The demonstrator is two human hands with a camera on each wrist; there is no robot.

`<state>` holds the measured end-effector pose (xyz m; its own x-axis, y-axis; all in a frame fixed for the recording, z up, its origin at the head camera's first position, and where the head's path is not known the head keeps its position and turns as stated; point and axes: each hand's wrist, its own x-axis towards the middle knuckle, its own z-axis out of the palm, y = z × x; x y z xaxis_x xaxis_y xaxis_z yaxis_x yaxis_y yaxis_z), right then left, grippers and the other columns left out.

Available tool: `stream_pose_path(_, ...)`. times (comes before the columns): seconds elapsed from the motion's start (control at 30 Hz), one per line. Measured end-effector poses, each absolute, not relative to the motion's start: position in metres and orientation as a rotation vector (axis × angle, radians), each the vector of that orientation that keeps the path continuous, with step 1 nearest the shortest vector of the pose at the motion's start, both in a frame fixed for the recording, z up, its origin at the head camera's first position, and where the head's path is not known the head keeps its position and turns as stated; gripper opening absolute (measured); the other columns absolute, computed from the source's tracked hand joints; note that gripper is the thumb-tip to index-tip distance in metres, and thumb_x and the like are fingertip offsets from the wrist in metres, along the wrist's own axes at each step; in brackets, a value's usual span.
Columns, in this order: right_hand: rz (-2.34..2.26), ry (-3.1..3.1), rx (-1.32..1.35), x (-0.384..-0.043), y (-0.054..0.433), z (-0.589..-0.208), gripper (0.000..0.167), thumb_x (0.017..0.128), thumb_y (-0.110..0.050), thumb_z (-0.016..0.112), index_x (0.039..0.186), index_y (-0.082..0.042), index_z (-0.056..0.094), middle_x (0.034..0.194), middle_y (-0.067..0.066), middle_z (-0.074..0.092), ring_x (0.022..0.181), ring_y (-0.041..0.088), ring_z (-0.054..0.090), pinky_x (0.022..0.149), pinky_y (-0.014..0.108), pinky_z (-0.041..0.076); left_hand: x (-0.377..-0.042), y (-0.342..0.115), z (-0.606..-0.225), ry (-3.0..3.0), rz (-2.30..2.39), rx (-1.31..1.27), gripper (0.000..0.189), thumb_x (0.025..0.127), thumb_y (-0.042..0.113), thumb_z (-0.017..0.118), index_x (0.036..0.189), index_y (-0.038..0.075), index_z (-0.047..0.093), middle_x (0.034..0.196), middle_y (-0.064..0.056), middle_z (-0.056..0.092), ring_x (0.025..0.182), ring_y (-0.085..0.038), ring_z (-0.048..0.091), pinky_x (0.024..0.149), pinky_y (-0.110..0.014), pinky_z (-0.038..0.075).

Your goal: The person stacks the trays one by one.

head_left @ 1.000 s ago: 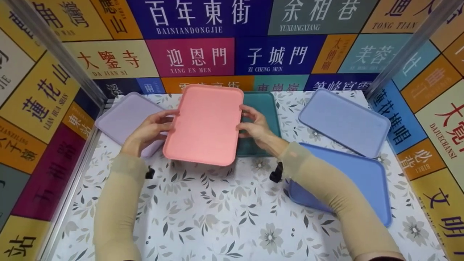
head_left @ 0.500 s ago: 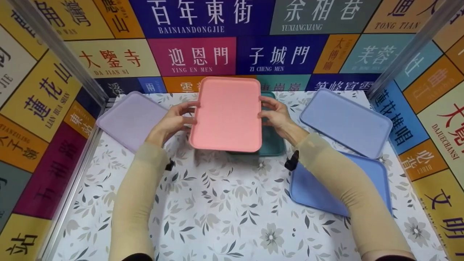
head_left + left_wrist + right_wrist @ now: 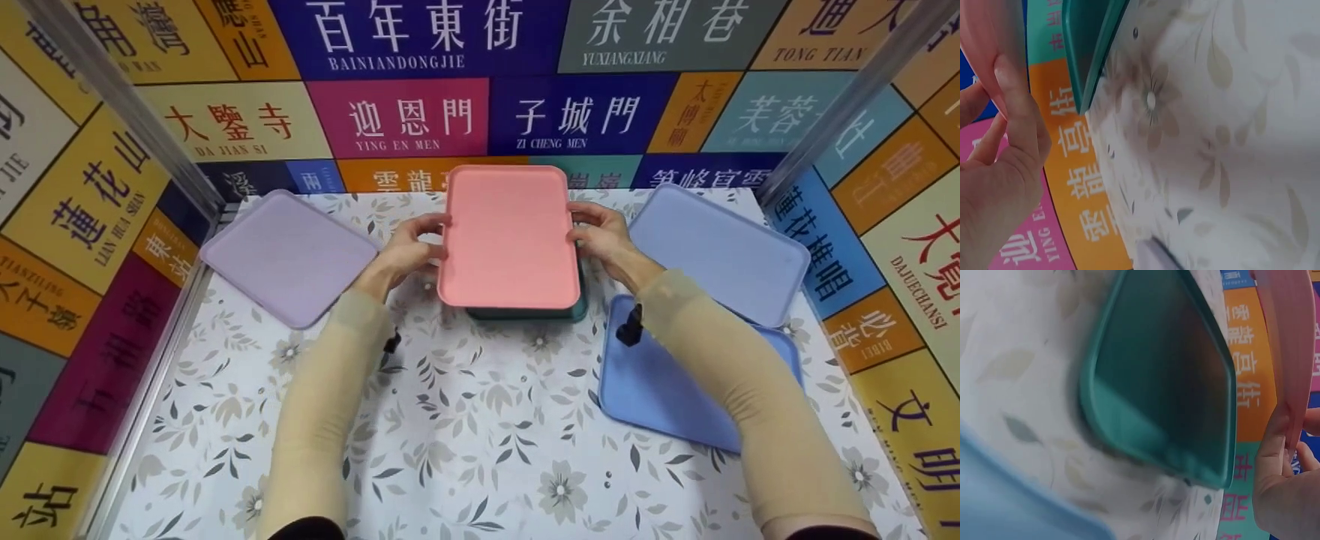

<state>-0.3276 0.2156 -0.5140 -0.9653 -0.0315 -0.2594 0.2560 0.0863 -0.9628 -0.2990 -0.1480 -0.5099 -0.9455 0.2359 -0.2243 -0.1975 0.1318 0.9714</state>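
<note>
A pink rectangular tray [image 3: 510, 236] is held level by both hands, its long side running away from me. My left hand [image 3: 411, 251] pinches the left edge between thumb and fingers, and my right hand [image 3: 607, 236] grips the right edge the same way. Directly below lies a dark green tray [image 3: 529, 314], mostly hidden from the head camera, with its front rim and right side peeking out. In the right wrist view the green tray [image 3: 1168, 382] shows its raised rim and bare inside, with a gap between it and the pink tray [image 3: 1292, 343].
On the left of the floral-patterned tabletop [image 3: 465, 442] lies a lilac tray [image 3: 289, 259], set at an angle. To the right are a pale periwinkle tray [image 3: 720, 247] and a blue tray [image 3: 652, 382], partly under my right forearm. Printed panels [image 3: 412, 112] wall in the back and sides.
Both hands have carried the pink tray to the right, from beside the green tray to right over it, and lowered it slightly in the last half second. The other trays stay put.
</note>
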Motion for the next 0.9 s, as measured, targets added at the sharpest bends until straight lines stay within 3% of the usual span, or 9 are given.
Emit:
stream_pose_path(0.3,-1.901,2.237,0.227,-0.328,0.231,-0.53,0.066,0.094,0.01,0.06,0.158,-0.007,0.063,0.141,0.012,0.064,0.075,0.011,0.07,0.063,0.025,0.061,-0.301,-0.116,-0.525,2.211,1.8,0.014,0.077,0.087,-0.014,0.064,0.161,0.006,0.059,0.145,-0.021,0.058,0.089,-0.021,0.071,0.073,-0.038,0.072)
stream_pose_path(0.43,-1.833,2.292,0.267,-0.329,0.235,-0.535,0.064,0.096,0.01,0.058,0.158,-0.008,0.064,0.144,0.014,0.063,0.075,0.012,0.071,0.063,0.026,0.061,-0.303,-0.104,-0.533,2.332,1.707,0.034,0.074,0.085,-0.013,0.063,0.157,0.003,0.061,0.139,-0.021,0.063,0.081,-0.019,0.069,0.067,-0.035,0.07)
stream_pose_path(0.63,-1.789,2.359,0.293,-0.333,0.237,-0.545,0.063,0.093,0.011,0.058,0.153,-0.006,0.068,0.143,0.019,0.066,0.073,0.009,0.072,0.062,0.023,0.062,-0.306,-0.093,-0.544,2.427,1.587,0.011,0.071,0.087,-0.015,0.062,0.156,0.002,0.063,0.137,-0.018,0.066,0.078,-0.017,0.066,0.068,-0.034,0.068)
stream_pose_path(0.73,-1.757,2.41,0.288,-0.334,0.236,-0.55,0.063,0.091,0.011,0.06,0.151,-0.004,0.069,0.144,0.021,0.068,0.074,0.006,0.069,0.061,0.02,0.06,-0.308,-0.091,-0.548,2.46,1.523,0.012,0.072,0.087,-0.014,0.06,0.157,0.003,0.062,0.138,-0.019,0.067,0.082,-0.019,0.067,0.071,-0.034,0.068)
stream_pose_path(0.9,-1.706,2.514,0.282,-0.335,0.234,-0.558,0.06,0.089,0.011,0.061,0.147,-0.001,0.072,0.142,0.024,0.071,0.083,0.005,0.065,0.064,0.014,0.055,-0.32,-0.091,-0.556,2.519,1.385,0.025,0.074,0.083,-0.009,0.062,0.157,0.003,0.063,0.144,-0.019,0.07,0.109,-0.024,0.07,0.091,-0.035,0.067)
